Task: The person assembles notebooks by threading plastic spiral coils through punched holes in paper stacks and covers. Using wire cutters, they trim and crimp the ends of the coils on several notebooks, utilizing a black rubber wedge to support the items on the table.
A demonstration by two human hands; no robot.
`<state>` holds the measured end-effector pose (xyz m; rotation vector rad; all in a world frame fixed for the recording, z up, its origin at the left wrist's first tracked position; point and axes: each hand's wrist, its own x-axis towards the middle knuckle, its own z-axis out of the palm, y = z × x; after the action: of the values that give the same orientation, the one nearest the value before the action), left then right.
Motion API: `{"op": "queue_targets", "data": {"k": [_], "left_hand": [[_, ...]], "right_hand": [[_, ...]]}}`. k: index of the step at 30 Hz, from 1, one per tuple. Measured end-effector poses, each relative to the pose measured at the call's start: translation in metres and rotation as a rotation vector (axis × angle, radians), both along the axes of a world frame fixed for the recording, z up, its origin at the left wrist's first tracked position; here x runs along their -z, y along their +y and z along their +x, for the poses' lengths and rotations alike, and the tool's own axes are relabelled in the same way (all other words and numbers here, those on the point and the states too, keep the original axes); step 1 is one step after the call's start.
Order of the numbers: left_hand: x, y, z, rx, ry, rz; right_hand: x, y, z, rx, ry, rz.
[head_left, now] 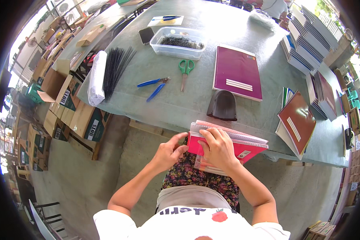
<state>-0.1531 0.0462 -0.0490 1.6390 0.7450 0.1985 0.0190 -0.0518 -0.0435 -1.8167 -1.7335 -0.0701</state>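
"One quick Q: what did you get thru the head cam, & where was the notebook?"

"Red notebook (pixel 194 146) was lower centre of frame, tilted at the near table edge, wire spine up, over the wearer's lap. R hand (pixel 219 146) was closed on it: fingers over the top edge, thumb down the front, prob. b/c that pinned the cover flat."

"And L?"

"L hand (pixel 170 153) was half open at the notebook's left end, thumb & forefinger apart. Couldn't tell from my end if it pinched anything; looked more like steadying that corner."

"Why so low in frame?"

"My guess: lap took the weight. Pinkish notebook (pixel 212 167) showed just below, too."

"Rest of the table?"

"Dark curved block (pixel 223 106) sat just above the notebooks, purple notebook (pixel 238 72) near it, flat, cover up. Green scissors (pixel 185 69) & blue cutters (pixel 147 83) lay upper centre, prob. left loose for quick reach. Clear tub (pixel 172 51) beyond them held black coils (pixel 180 41), presumably so they wouldn't scatter. Long black wires (pixel 116 68) lay bunched upper left, roughly parallel, I'd say to avoid tangles."
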Motion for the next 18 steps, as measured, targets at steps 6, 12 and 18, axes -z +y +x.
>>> {"op": "queue_targets", "data": {"k": [6, 12, 18], "left_hand": [[0.011, -0.026, 0.005, 0.139, -0.071, 0.232], [0.006, -0.016, 0.002, -0.049, -0.084, 0.113], [0.008, -0.009, 0.005, 0.008, -0.138, 0.071]], "right_hand": [[0.009, -0.004, 0.01, -0.145, 0.108, 0.016], [0.01, -0.006, 0.013, -0.125, -0.068, 0.182], [0.012, -0.011, 0.011, -0.139, -0.148, 0.206]]}}
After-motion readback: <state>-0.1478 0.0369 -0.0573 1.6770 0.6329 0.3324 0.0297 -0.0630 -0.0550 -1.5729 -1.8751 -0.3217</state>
